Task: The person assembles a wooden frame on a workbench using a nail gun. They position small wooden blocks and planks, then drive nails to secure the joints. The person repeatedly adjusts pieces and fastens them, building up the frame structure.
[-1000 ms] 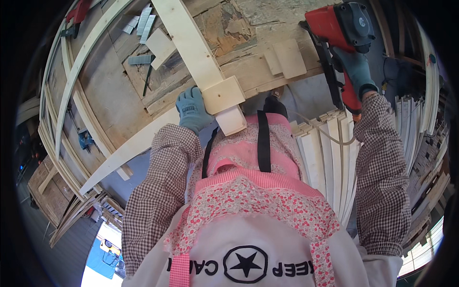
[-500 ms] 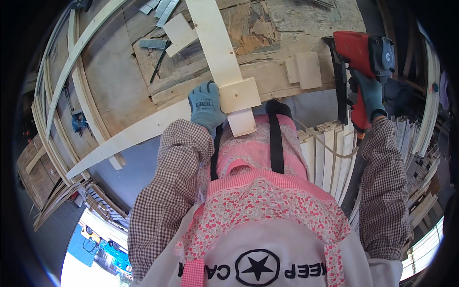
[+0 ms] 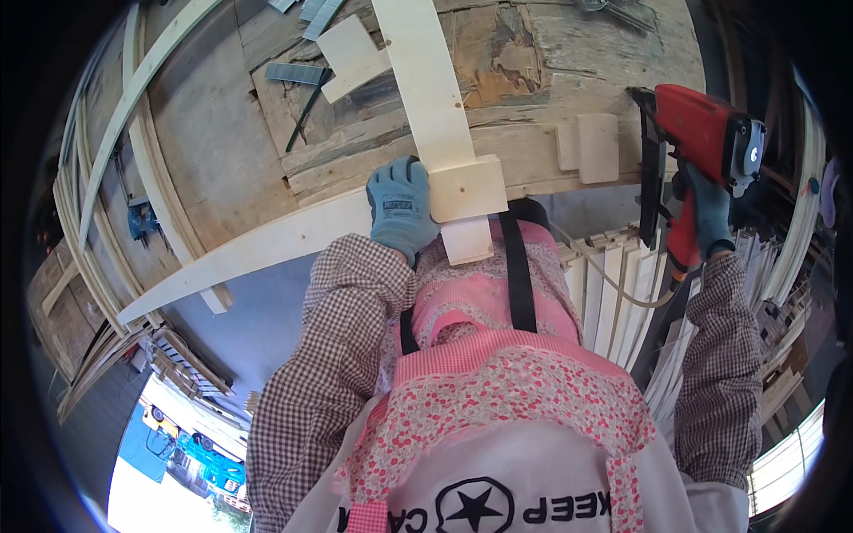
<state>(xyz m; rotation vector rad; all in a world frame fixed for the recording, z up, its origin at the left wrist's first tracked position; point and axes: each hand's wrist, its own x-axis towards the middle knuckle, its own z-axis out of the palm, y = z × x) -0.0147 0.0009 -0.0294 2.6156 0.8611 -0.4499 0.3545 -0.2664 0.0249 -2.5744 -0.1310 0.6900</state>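
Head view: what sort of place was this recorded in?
Most likely a woodworking workshop: a worn wooden workbench scattered with cut pieces, a red nail or staple gun in the gloved right hand, and pale wood strips stacked beside the person.

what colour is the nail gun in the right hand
The nail gun is mainly red and black, head view.

The top edge cuts off 2 pieces, the straight plank and the curved strip. The red tool partly hides the right hand. Distant vehicles are too small to identify.
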